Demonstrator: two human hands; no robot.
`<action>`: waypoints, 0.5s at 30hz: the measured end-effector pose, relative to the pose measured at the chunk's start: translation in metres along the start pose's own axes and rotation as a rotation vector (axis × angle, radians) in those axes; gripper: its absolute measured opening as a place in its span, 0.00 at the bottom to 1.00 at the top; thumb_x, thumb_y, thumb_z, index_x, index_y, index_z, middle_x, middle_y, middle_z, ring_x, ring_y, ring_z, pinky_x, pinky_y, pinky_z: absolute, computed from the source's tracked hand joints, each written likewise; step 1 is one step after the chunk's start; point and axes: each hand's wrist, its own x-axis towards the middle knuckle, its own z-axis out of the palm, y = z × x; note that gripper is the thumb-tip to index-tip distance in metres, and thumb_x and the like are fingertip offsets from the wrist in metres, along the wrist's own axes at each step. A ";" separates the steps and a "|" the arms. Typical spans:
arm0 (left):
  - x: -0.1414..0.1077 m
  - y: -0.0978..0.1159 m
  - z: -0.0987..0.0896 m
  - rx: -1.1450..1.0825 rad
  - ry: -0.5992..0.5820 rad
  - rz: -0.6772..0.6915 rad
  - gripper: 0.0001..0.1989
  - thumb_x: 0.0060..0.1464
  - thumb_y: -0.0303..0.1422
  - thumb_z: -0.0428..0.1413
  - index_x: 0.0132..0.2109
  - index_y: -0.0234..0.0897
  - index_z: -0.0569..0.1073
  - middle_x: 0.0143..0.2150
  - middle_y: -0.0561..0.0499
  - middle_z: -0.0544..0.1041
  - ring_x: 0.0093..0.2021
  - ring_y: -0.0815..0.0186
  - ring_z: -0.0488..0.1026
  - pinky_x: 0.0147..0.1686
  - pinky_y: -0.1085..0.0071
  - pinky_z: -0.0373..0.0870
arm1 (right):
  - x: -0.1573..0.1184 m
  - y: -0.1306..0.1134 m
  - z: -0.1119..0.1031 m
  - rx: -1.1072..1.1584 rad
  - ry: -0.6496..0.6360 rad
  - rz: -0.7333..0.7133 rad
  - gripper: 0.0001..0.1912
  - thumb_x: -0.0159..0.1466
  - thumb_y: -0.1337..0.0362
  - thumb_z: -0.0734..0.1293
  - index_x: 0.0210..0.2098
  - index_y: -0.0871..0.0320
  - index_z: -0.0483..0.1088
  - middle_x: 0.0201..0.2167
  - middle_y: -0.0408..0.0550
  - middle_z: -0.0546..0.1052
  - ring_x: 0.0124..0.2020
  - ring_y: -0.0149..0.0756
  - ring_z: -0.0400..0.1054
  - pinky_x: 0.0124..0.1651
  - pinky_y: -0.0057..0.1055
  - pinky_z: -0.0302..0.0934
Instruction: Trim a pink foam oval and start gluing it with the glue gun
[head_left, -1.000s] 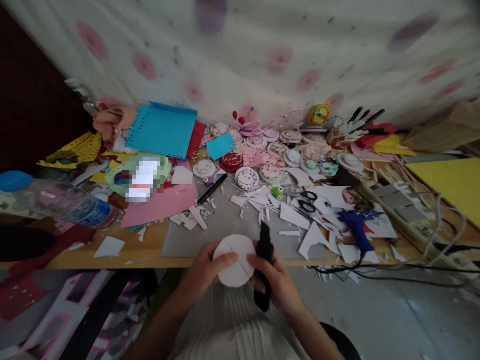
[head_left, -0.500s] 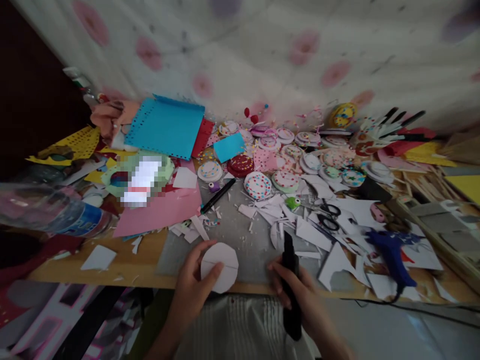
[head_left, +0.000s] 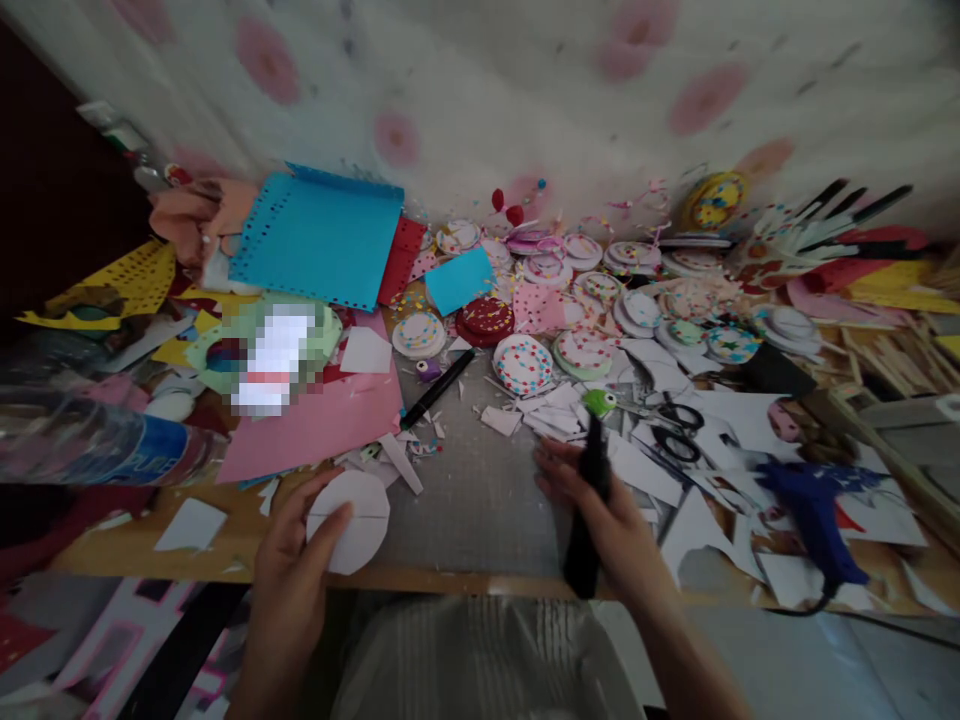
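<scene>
My left hand (head_left: 289, 565) pinches a round white card disc (head_left: 364, 535) between thumb and fingers, near the front edge of the desk. A straight line crosses the disc, and its rim looks slightly angular. In my right hand (head_left: 615, 525) is a black utility knife (head_left: 582, 570), held against the palm with its tip pointing away from me. Some fingers of that hand stretch out leftward over the grey mat (head_left: 480, 525). White paper scraps (head_left: 555, 410) lie just beyond them. Whether the blade is out cannot be seen.
A blue glue gun (head_left: 814, 510) and black-handled scissors (head_left: 679, 430) lie to the right. Decorated paper discs (head_left: 523, 365) crowd the back. A black pen (head_left: 439, 388) rests on the mat. At left are a plastic bottle (head_left: 161, 450) and pink paper (head_left: 322, 420).
My left hand has moved left with the disc. My right hand has moved forward over the mat with the knife, and scraps there are pushed farther back.
</scene>
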 end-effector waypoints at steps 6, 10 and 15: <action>-0.001 -0.004 0.001 -0.032 -0.036 -0.005 0.20 0.42 0.37 0.66 0.45 0.41 0.76 0.47 0.52 0.77 0.48 0.60 0.73 0.43 0.72 0.69 | -0.018 -0.004 -0.007 -0.262 0.005 -0.042 0.16 0.62 0.50 0.66 0.40 0.56 0.64 0.18 0.34 0.64 0.16 0.27 0.58 0.18 0.22 0.55; -0.002 -0.003 -0.003 -0.049 -0.046 0.005 0.21 0.43 0.37 0.66 0.47 0.41 0.75 0.50 0.52 0.76 0.52 0.59 0.71 0.45 0.73 0.68 | -0.036 0.015 0.022 -0.550 -0.165 -0.267 0.17 0.65 0.59 0.61 0.51 0.59 0.62 0.39 0.50 0.75 0.39 0.38 0.72 0.41 0.33 0.69; -0.008 -0.006 -0.017 -0.037 -0.010 -0.008 0.23 0.43 0.39 0.67 0.48 0.42 0.74 0.50 0.51 0.76 0.52 0.60 0.71 0.46 0.73 0.69 | -0.042 0.028 0.056 -0.883 -0.279 -0.368 0.29 0.63 0.70 0.61 0.63 0.60 0.53 0.54 0.59 0.71 0.53 0.47 0.69 0.54 0.44 0.66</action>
